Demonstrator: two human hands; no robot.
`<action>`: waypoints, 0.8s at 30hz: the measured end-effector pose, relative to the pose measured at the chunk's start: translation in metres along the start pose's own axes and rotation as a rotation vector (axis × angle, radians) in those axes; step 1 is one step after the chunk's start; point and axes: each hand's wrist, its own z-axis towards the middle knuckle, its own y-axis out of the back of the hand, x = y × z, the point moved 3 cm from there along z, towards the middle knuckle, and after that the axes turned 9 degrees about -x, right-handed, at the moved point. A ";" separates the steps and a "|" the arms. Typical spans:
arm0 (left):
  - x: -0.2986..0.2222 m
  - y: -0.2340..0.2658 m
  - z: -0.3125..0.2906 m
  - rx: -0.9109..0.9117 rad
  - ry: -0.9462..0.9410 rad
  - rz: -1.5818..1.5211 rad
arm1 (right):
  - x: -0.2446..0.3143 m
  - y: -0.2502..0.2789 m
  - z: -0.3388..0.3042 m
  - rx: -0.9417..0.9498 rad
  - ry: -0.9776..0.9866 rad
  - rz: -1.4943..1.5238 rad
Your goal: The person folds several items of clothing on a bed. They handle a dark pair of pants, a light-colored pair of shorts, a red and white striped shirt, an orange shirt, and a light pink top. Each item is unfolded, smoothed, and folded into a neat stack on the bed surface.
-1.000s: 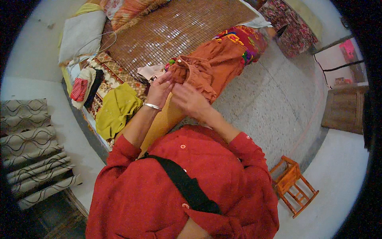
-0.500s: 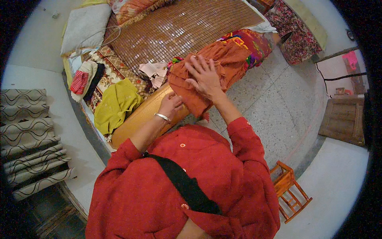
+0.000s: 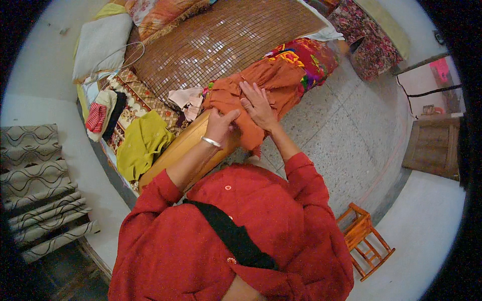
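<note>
A rust-orange garment (image 3: 281,95) is spread over the bed's front edge, its near corner hanging past the edge. My right hand (image 3: 259,109) lies flat on this cloth with its fingers stretched out. At the garment's left edge, my left hand (image 3: 221,125) is closed, thumb on top of the cloth and fingers curled out of sight beneath; a silver bangle (image 3: 211,143) circles that wrist. Under the garment's far end shows a multicoloured patterned cloth (image 3: 321,60). Left of my hands lie a pale pink cloth (image 3: 187,102) and a crumpled yellow-green garment (image 3: 145,143).
The bed has a brown beaded mat (image 3: 216,45) and a golden-tan front edge (image 3: 175,155). Folded clothes (image 3: 100,113) and a white pillow (image 3: 100,47) lie at its left end. A wooden stool (image 3: 364,238) stands on the right, near a brown cabinet (image 3: 432,148).
My left hand has moved up onto the garment's left edge and closed on it. My right hand stays flat on the cloth. The view has shifted slightly.
</note>
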 end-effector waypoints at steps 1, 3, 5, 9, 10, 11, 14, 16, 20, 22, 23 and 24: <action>-0.011 -0.015 0.003 0.027 0.008 -0.007 | -0.009 0.003 0.005 -0.016 -0.044 0.161; -0.046 -0.060 -0.003 0.079 0.022 -0.026 | -0.025 0.010 0.010 0.062 -0.264 0.554; -0.053 -0.094 0.002 0.193 0.029 -0.171 | -0.042 0.017 0.008 0.248 -0.624 1.014; -0.029 -0.121 0.043 0.308 -0.327 0.170 | -0.066 0.042 0.011 0.056 -0.803 1.547; -0.026 -0.122 0.045 0.324 -0.514 0.401 | -0.072 0.049 0.010 -0.019 -0.799 1.627; -0.021 -0.122 0.046 0.328 -0.702 0.632 | -0.076 0.051 0.009 -0.075 -0.791 1.696; -0.017 -0.122 0.040 0.268 -0.906 0.781 | -0.083 0.057 0.007 -0.167 -0.783 1.797; -0.021 -0.119 0.035 0.231 -0.936 0.861 | -0.084 0.058 0.009 -0.203 -0.797 1.841; -0.014 -0.115 0.039 0.237 -1.100 1.040 | -0.076 0.061 0.011 -0.250 -0.890 1.876; -0.012 -0.114 0.045 0.232 -1.119 1.095 | -0.069 0.074 0.005 -0.381 -0.911 1.678; -0.013 -0.114 0.048 0.228 -1.128 1.123 | -0.063 0.082 0.002 -0.440 -0.916 1.577; -0.014 -0.116 0.050 0.239 -1.122 1.139 | -0.056 0.094 -0.002 -0.571 -0.861 1.326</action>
